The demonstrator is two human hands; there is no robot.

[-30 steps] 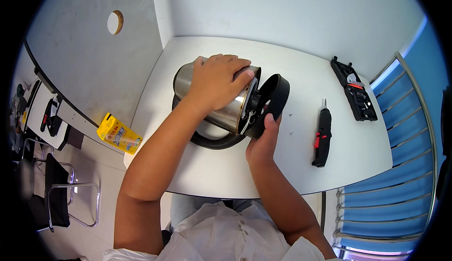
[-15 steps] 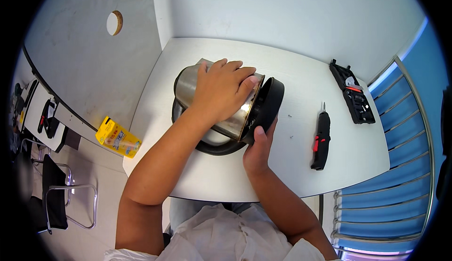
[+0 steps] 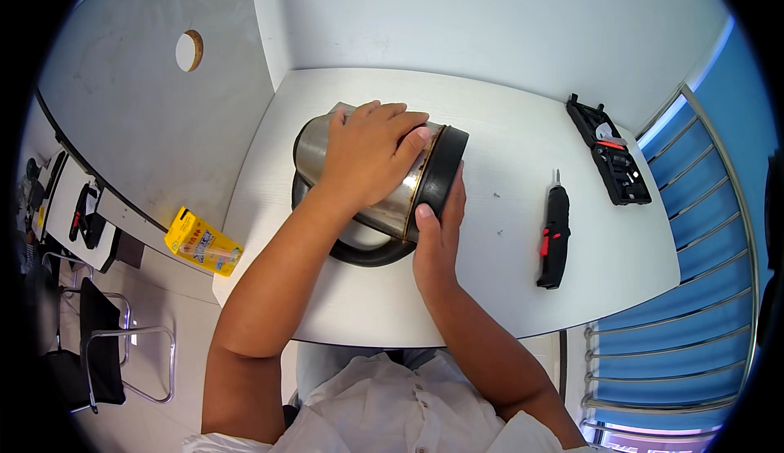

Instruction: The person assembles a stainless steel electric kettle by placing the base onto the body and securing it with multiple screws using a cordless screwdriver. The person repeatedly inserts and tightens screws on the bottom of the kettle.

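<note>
The kettle (image 3: pixel 396 204) is lying on its side on the white bench (image 3: pixel 367 306), its black base (image 3: pixel 443 171) facing right and its black handle (image 3: pixel 371 256) curving toward the person. The left hand (image 3: pixel 365 152) is resting on top, its fingers spreading across the curved steel and clasping it from above. The right hand (image 3: pixel 438 245) is gripping the base, the thumb pressing on its near side; the other fingers are partly hiding behind it, so how far they are curling cannot be told.

The steel wall is probably feeling stiff, smooth and rather slippery, and the round body is likely to be rolling if left unbraced. The whole is probably weighing little to moderately. The base, seemingly plastic, is looking stiff and may be giving a surer hold around its outer edge; the handle is offering another good place. Brown stains are showing along the seam.

To the right, a black and red electric screwdriver (image 3: pixel 554 236) is lying near two tiny dark bits (image 3: pixel 496 195), with an open tool case (image 3: pixel 618 167) beyond.
</note>
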